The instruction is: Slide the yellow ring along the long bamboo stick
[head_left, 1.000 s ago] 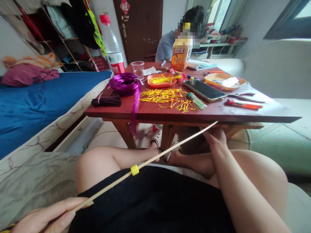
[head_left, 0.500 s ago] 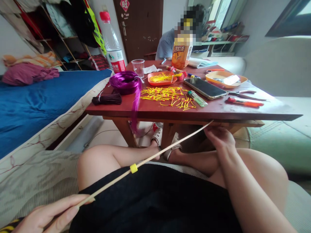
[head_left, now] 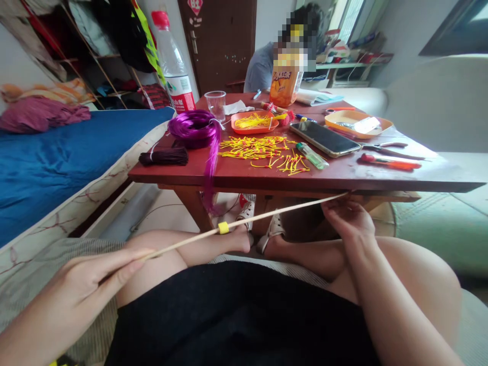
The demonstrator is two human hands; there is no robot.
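Observation:
A thin pale wooden stick (head_left: 190, 237) slants across my lap, with a yellow band (head_left: 223, 227) round its middle. My left hand (head_left: 110, 269) pinches the lower end between thumb and fingers. The far end reaches the table's front edge, just above my right hand (head_left: 351, 217). That hand is turned up with its fingers curled under the edge; what they hold, if anything, is hidden. On the dark red table (head_left: 236, 175) lie many short yellow strands with red ends (head_left: 255, 147), a coil of purple fibre (head_left: 194, 128) and a dark bundle (head_left: 163, 156).
A green lighter (head_left: 312, 155), a phone (head_left: 324, 137), pliers (head_left: 387, 149) and a red-handled tool (head_left: 391, 162) lie on the right. Two orange trays stand behind, one the strand tray (head_left: 255, 131). A large bottle (head_left: 175, 71) rises at left. Another person (head_left: 261, 71) sits across the table.
My left hand has moved up and to the right, carrying the stick with it. The stick lies flatter and its tip is farther right, above my right hand, which has barely shifted.

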